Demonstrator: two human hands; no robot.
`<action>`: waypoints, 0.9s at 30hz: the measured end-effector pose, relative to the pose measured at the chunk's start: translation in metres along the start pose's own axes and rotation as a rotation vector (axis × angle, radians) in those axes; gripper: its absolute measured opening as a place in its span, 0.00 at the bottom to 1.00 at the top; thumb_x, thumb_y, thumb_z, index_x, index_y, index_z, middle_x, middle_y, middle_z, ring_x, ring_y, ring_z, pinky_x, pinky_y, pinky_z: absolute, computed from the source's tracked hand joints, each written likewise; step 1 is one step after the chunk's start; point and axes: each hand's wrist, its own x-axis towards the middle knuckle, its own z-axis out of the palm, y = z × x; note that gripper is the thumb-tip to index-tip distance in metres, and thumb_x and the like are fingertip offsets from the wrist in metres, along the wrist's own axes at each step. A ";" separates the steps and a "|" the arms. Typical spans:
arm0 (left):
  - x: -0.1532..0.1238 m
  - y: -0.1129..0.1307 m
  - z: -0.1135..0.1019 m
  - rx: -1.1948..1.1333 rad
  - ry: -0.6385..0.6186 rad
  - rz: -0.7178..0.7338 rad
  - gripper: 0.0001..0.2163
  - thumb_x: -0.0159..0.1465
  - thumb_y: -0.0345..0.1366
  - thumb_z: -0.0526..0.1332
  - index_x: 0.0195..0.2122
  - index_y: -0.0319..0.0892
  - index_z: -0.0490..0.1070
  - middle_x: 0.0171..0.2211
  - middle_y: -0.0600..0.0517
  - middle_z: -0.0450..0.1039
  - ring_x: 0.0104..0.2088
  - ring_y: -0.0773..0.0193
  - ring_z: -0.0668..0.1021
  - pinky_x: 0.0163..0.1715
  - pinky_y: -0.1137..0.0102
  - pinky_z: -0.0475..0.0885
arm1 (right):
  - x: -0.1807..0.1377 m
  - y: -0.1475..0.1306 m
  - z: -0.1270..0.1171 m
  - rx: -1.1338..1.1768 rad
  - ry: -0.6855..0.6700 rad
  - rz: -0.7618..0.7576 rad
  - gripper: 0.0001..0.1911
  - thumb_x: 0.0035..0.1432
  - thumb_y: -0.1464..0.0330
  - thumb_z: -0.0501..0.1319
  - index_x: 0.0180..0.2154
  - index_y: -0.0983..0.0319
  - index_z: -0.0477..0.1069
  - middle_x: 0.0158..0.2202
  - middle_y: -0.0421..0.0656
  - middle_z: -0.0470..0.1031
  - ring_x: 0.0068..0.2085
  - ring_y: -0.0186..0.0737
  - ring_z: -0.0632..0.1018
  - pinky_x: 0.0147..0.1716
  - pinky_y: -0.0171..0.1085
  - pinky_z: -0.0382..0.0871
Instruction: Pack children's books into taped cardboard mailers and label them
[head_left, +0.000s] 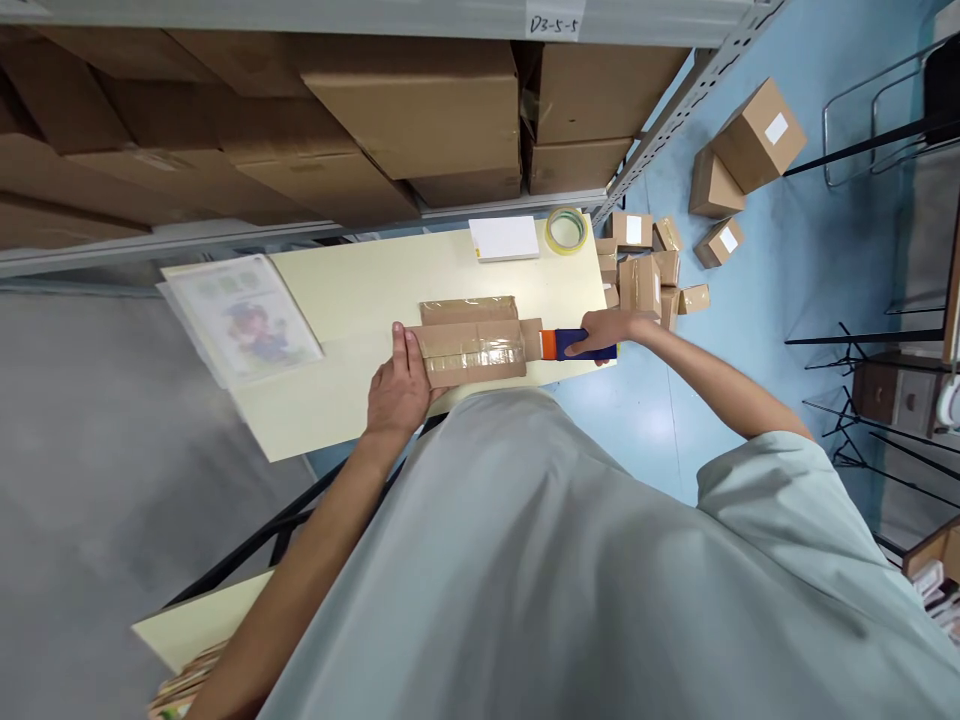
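A small brown cardboard box point(469, 352) with clear tape across it lies on the pale yellow table point(360, 290). One flap point(467, 310) lies out along its far side, and another flap stands out at its right end. My left hand point(401, 385) grips the left end of the cardboard box, fingers on top. In my right hand point(600, 332) is a slim dark blue and orange box point(566, 345), the thumb along its top. Its orange end meets the right end of the cardboard box; whether part of it is inside is hidden.
Farther back on the table are a white box point(504, 240) and a tape roll point(566, 231). Printed sheets in a clear sleeve point(244, 320) overhang the left edge. A metal shelf point(375, 18) with large cartons point(435, 110) stands behind. Several small cartons point(640, 285) lie on the floor at right.
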 end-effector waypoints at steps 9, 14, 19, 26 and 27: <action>0.001 0.001 -0.001 0.002 -0.022 0.000 0.52 0.69 0.56 0.62 0.80 0.27 0.37 0.80 0.29 0.28 0.67 0.28 0.70 0.63 0.41 0.71 | 0.023 -0.044 0.009 -0.116 0.087 0.062 0.24 0.61 0.48 0.71 0.35 0.64 0.80 0.25 0.47 0.83 0.33 0.48 0.85 0.39 0.40 0.74; 0.000 0.002 -0.003 0.003 -0.021 0.008 0.53 0.68 0.57 0.63 0.79 0.24 0.37 0.79 0.26 0.27 0.66 0.26 0.70 0.61 0.39 0.72 | 0.035 -0.059 0.029 -0.269 0.296 0.116 0.17 0.65 0.59 0.68 0.47 0.66 0.81 0.35 0.56 0.86 0.45 0.60 0.86 0.46 0.47 0.76; -0.001 0.001 -0.002 0.024 -0.005 0.036 0.56 0.67 0.60 0.63 0.79 0.24 0.36 0.79 0.25 0.28 0.67 0.26 0.69 0.60 0.41 0.74 | 0.037 -0.056 0.047 -0.345 0.369 0.279 0.16 0.68 0.63 0.64 0.51 0.66 0.80 0.51 0.63 0.83 0.51 0.64 0.84 0.45 0.50 0.78; -0.001 -0.006 0.006 0.042 0.052 0.101 0.53 0.68 0.54 0.65 0.79 0.24 0.36 0.78 0.22 0.30 0.69 0.29 0.68 0.59 0.45 0.76 | -0.018 -0.084 0.019 -0.304 0.577 0.276 0.23 0.73 0.53 0.58 0.54 0.63 0.79 0.52 0.64 0.82 0.56 0.65 0.82 0.52 0.51 0.76; -0.001 -0.007 0.007 0.045 0.064 0.102 0.52 0.68 0.52 0.66 0.79 0.25 0.37 0.78 0.22 0.30 0.68 0.30 0.69 0.59 0.46 0.76 | -0.026 -0.097 0.012 -0.303 0.624 0.261 0.25 0.73 0.51 0.58 0.54 0.65 0.79 0.52 0.64 0.82 0.56 0.65 0.82 0.53 0.51 0.75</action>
